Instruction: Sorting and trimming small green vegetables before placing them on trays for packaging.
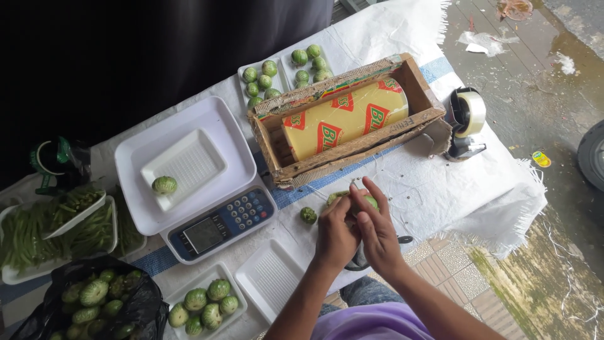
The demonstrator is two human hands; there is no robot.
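Note:
My left hand [335, 234] and my right hand [376, 228] are together over the white cloth, both closed around a small round green eggplant [371, 201] that shows between the fingers. Another small green eggplant [308, 215] lies on the cloth just left of my left hand. A white weighing scale [135, 208] stands to the left with a white foam tray [189, 160] on its platform. One green eggplant [165, 184] sits in that tray's near left corner. An empty foam tray [272, 277] lies below my left hand.
A cardboard box [352, 148] holding a yellow roll of cling film [343, 119] lies beyond my hands. Two trays of eggplants [284, 72] sit behind it. A tape dispenser [467, 119] stands right. A filled tray [204, 305], a black bag of eggplants [94, 302] and trays of green beans [56, 226] are at left.

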